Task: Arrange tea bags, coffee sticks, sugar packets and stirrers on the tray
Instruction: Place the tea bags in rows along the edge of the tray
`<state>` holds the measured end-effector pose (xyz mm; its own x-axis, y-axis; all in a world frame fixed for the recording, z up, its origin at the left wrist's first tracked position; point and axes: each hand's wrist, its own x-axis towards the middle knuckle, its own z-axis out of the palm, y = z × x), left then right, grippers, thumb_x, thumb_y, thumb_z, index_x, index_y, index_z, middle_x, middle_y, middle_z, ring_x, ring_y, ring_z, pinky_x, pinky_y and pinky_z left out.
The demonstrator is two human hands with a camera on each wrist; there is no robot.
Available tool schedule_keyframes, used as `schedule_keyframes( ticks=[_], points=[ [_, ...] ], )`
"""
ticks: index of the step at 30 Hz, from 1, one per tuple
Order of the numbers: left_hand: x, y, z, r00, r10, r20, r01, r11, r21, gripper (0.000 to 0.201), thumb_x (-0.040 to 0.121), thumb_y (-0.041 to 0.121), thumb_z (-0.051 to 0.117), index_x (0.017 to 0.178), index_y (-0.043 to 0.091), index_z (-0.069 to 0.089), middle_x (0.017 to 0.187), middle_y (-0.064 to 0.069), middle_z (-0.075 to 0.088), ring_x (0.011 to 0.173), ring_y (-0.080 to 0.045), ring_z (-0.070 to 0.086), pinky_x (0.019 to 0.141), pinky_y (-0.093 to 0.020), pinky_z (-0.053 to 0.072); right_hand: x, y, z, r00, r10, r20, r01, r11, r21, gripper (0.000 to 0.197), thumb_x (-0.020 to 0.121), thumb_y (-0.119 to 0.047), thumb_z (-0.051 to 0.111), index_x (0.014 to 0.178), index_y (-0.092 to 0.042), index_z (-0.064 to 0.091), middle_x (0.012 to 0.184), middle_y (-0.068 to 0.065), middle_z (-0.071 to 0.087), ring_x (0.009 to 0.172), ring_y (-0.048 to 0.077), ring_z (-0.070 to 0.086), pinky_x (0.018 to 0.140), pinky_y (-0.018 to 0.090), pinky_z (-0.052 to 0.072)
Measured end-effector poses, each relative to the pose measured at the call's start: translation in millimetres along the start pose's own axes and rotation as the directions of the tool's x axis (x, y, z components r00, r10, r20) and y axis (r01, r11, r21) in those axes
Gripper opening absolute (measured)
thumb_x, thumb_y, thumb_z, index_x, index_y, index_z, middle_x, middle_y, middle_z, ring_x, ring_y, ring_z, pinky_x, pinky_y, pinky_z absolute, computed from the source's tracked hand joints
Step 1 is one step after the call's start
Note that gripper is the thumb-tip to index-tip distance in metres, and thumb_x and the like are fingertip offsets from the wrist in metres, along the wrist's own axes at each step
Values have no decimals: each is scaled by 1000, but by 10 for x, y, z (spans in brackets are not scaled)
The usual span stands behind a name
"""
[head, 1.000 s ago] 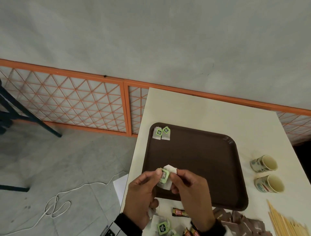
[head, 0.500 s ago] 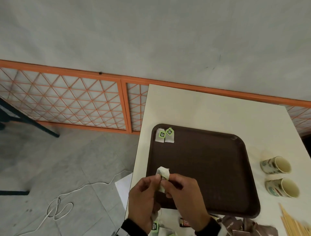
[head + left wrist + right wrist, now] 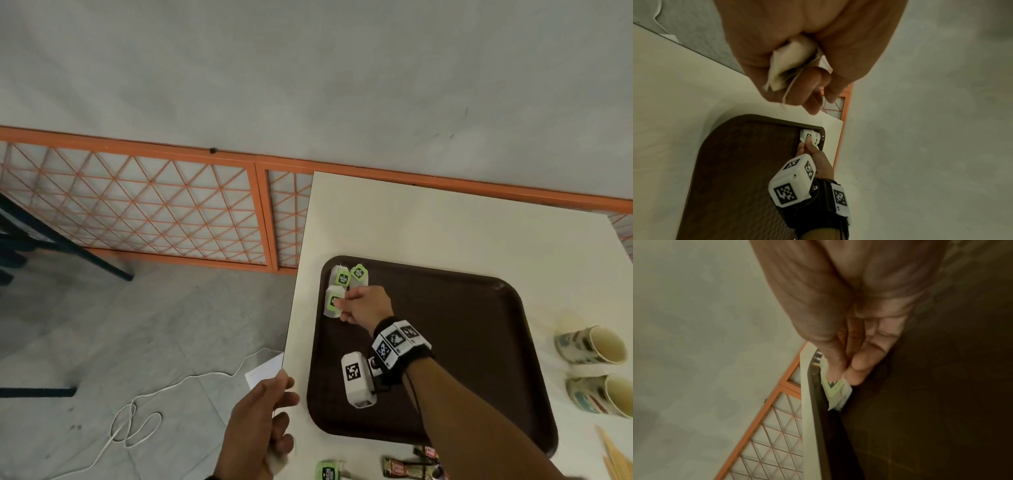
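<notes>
A brown tray lies on the white table. Two tea bags with green tags sit side by side in its far left corner. Just in front of them my right hand pinches a third tea bag by its tag, low over the tray floor beside the left rim. In the right wrist view, thumb and forefinger close on the green tag. My left hand hovers at the table's left edge. Its fingers are curled round another white tea bag, whose string hangs down.
Two paper cups lie on their sides right of the tray. Wooden stirrers sit at the near right, with coffee sticks and a loose tea bag in front of the tray. A white cable lies on the floor.
Both hands were together on one tea bag over the tray's near left. My right hand has carried it to the far left corner; my left hand has drawn back to the table edge.
</notes>
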<state>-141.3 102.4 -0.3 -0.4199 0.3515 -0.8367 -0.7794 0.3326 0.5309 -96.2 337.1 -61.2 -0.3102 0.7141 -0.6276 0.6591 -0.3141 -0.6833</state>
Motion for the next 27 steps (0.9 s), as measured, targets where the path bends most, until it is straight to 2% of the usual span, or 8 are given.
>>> schedule_keyframes(
  ticks=[7,10,14,16,18,21,24,27],
  points=[
    [-20,50,1,999,-43,24,45,995,-92,36,93,37,61,100,2,67,84,-13,64,42,-11,33,38,-20,28,7,53,98,993,-25,-114,18,998,-63,26,76,-11,83,95,-4,67,81,10,73,55,15,68,66,33,63],
    [-62,105,-8,992,-88,86,109,956,-272,39,92,42,59,98,3,65,77,-10,62,40,-11,36,35,-21,33,1,98,92,988,-61,-144,44,992,-120,31,72,-24,86,90,-13,64,86,6,72,68,19,72,72,40,62],
    [-193,181,-53,967,-46,251,184,807,-561,42,90,46,53,94,5,63,69,-7,51,41,-12,37,36,-23,34,-465,-4,-93,945,-308,-114,249,898,-363,22,81,-33,77,88,-18,62,86,-6,66,84,13,64,70,19,47],
    [-268,218,-61,954,-11,301,203,760,-617,45,89,49,53,93,5,63,68,-5,44,45,-12,33,41,-23,32,-1018,-102,-232,849,-524,71,514,786,-345,16,85,-30,74,90,-21,63,81,-9,64,72,4,59,62,10,42],
    [-336,237,-53,941,5,339,227,733,-642,49,89,52,52,95,5,63,66,-3,40,48,-13,31,47,-24,31,-1568,-148,-338,628,-698,344,778,566,-272,17,86,-27,72,100,-23,63,87,-13,61,70,5,57,63,8,43],
    [-418,230,-40,923,19,384,250,731,-635,53,87,55,53,100,4,61,66,-2,38,52,-14,35,60,-27,33,-2044,-18,-388,366,-681,634,930,256,-263,37,87,-27,62,124,-31,55,115,-12,50,83,3,55,72,11,47],
    [-535,199,-4,901,32,432,263,753,-604,54,85,55,53,106,5,59,67,-2,40,57,-16,44,67,-30,40,-2194,109,-321,252,-731,634,942,36,-333,40,86,-25,61,125,-28,57,119,-7,46,84,7,56,73,15,50],
    [-678,171,79,900,26,436,252,785,-566,54,91,56,48,109,5,57,67,-3,40,61,-18,45,69,-33,40,-2170,268,-289,154,-843,516,941,-35,-337,17,92,-22,62,108,-22,68,109,-2,52,87,13,61,73,21,54]
  ],
)
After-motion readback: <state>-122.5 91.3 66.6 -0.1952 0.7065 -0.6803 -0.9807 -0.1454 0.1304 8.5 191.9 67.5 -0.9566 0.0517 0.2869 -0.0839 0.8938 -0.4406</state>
